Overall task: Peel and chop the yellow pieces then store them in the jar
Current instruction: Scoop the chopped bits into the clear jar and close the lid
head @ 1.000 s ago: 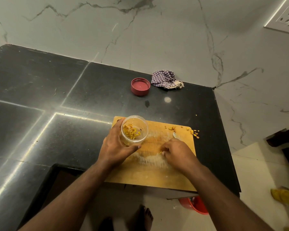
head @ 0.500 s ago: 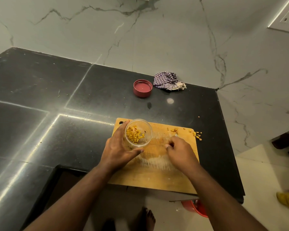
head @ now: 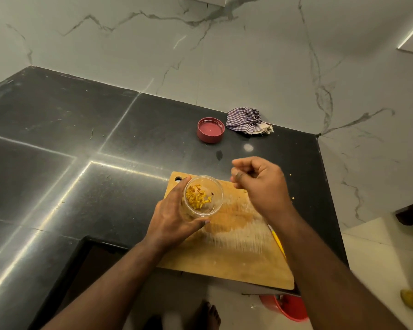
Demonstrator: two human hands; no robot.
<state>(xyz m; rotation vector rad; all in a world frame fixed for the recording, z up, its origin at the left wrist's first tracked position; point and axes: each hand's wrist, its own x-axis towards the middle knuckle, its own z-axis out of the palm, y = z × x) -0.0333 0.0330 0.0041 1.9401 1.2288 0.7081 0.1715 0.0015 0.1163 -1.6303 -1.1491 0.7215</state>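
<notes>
While the left hand (head: 174, 217) curls its fingers around the clear round plastic jar (head: 202, 197) of chopped yellow pieces (head: 196, 197), tilted over the scored wooden chopping board (head: 236, 253), the right hand (head: 260, 184) hovers at the jar's two o'clock, fingertips bunched; whether they pinch anything I cannot tell. Farther off at twelve o'clock, a round red lid (head: 210, 129) lies upturned on the black stone counter (head: 57, 151), just beside a crumpled purple-checked cloth (head: 247, 120).
</notes>
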